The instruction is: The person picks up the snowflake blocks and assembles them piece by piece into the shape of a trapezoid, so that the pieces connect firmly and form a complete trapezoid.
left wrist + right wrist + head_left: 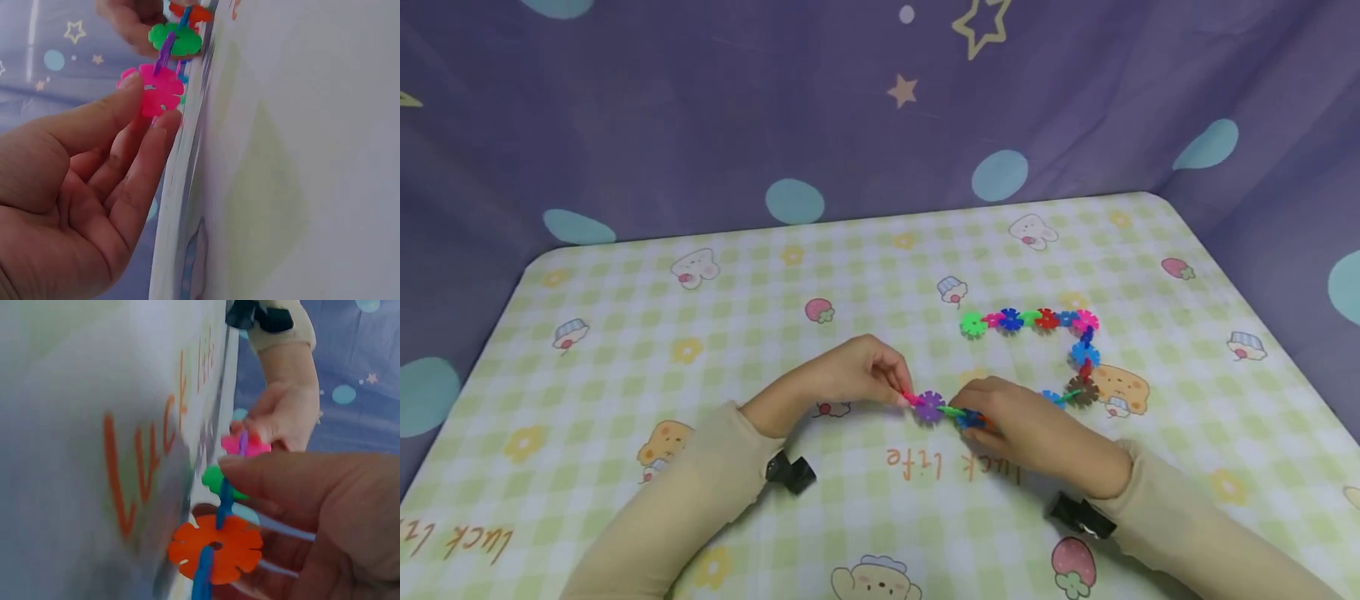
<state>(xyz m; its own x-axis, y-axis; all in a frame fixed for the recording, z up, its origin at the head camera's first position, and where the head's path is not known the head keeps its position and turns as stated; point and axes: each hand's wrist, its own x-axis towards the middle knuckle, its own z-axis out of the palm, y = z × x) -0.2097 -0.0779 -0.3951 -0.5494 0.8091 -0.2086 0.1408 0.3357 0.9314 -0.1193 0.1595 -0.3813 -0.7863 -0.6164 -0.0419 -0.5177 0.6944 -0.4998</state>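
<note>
A chain of interlocking plastic flower discs bends across the table in the head view, from a light green disc (pixel 973 324) through a pink corner disc (pixel 1086 322) and a brown disc (pixel 1082 391) toward my hands. My left hand (pixel 867 372) pinches the pink disc (pixel 162 91) at the chain's near end between thumb and fingertips. A purple disc (pixel 930 407) joins it to a green disc (pixel 175 39). My right hand (pixel 1017 421) grips the chain around a dark blue disc (pixel 970 419), beside an orange disc (pixel 215 549). Its fingers hide part of the chain.
A checked tablecloth (pixel 625 350) with printed cartoons and lettering covers the table. Behind stands a purple curtain (pixel 700 108) with stars and blue dots. Black clips, a left one (pixel 791 472) and a right one (pixel 1082 516), sit at the sleeves' cuffs.
</note>
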